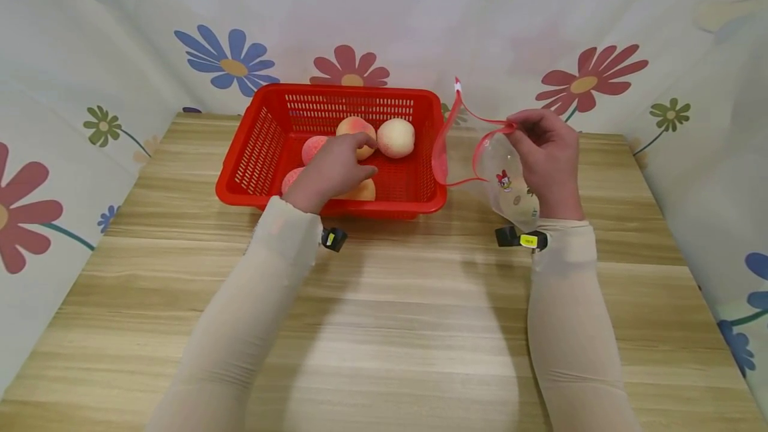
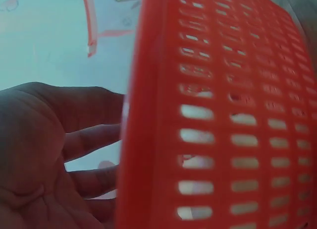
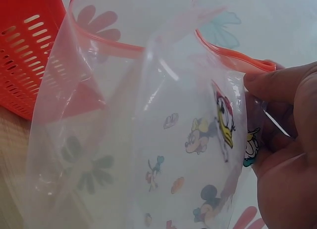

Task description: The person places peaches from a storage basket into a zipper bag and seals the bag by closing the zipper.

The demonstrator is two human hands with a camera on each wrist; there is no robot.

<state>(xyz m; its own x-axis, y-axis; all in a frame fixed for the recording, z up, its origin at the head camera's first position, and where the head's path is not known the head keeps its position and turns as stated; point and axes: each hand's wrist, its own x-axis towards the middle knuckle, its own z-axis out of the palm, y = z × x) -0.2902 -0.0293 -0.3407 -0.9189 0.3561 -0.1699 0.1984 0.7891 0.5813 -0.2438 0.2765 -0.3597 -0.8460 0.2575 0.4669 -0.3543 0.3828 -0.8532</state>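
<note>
Wood-grain tabletop (image 1: 408,325) holds a red plastic basket (image 1: 390,208) at eleven o'clock, left hand (image 1: 333,171), thumb and fingers apart, over its round pink-cream peaches (image 1: 396,138); at one, the right hand (image 1: 549,159) pinches a clear, red-edged plastic bag (image 1: 510,202), best held wide.

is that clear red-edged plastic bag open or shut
Open: the clear red-edged plastic bag gapes, its red edges spread apart; the right hand pinches one side.

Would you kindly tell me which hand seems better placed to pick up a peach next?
Probably the left hand: it is over the red basket, close to the peaches, whereas the right hand pinches the clear bag.
</note>
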